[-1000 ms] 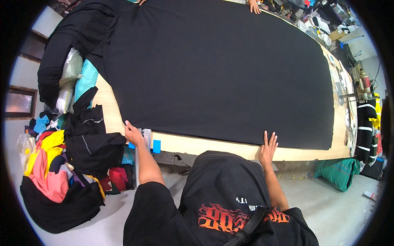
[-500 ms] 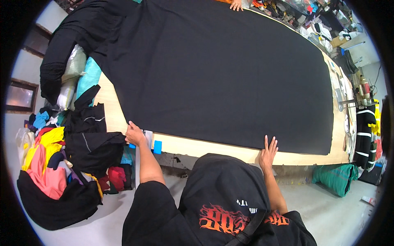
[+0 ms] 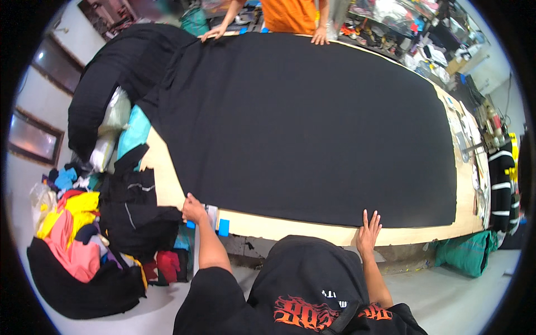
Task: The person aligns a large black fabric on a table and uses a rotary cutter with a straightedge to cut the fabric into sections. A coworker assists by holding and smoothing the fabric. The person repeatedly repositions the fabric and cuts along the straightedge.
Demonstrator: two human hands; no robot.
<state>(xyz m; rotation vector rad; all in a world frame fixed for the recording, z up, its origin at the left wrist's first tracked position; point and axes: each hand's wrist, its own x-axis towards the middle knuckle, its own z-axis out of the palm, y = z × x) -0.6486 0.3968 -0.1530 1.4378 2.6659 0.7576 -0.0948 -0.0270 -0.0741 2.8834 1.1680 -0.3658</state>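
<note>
A wide sheet of black fabric [image 3: 312, 128] lies spread over a pale wooden table [image 3: 268, 223]. At its near left corner, my left hand [image 3: 194, 209] is closed on the fabric's edge with fingers curled. Farther right, my right hand [image 3: 368, 234] rests open, fingers stretched, on the near edge of the cloth. Across the table a person in an orange shirt [image 3: 289, 15] has one hand [image 3: 213, 33] at the far left edge of the fabric and the other hand [image 3: 320, 37] on the far edge.
Bunched black fabric [image 3: 125, 53] drapes over stuffed sacks [image 3: 134, 134] at the left. A heap of coloured cloth [image 3: 72, 218] lies on the floor nearby. Papers [image 3: 469, 131] line the table's right end, with a green sack [image 3: 463, 254] below. Cluttered shelves [image 3: 391, 33] stand behind.
The view has tilted upward, so the table sits lower in the picture and more of the person in orange shows. Both my hands stay at the fabric's near edge.
</note>
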